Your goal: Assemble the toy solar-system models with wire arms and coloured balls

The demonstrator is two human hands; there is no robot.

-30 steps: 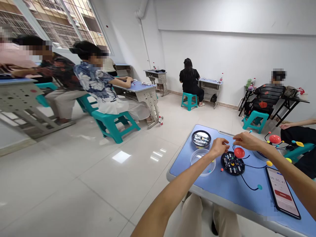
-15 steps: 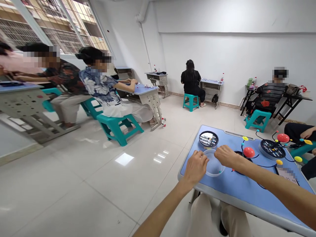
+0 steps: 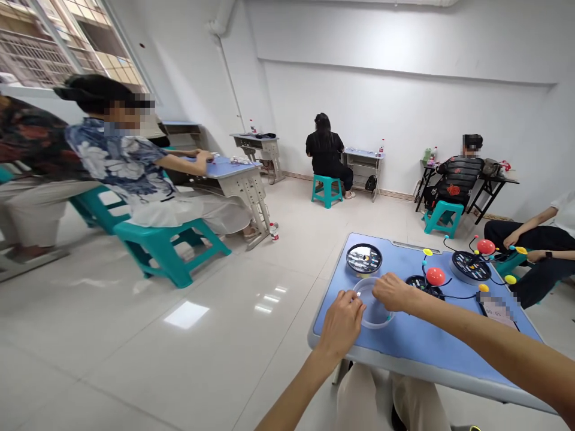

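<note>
Gently, our left hand and right hand flank a light, clear plastic bowl at its rim, grip unclear.

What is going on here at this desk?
A seated person has both hands at a clear round plastic dish on a blue desk: the left hand at its near edge, the right hand just above it. Nearby are a black round tray and a wire model with a red ball.
</note>
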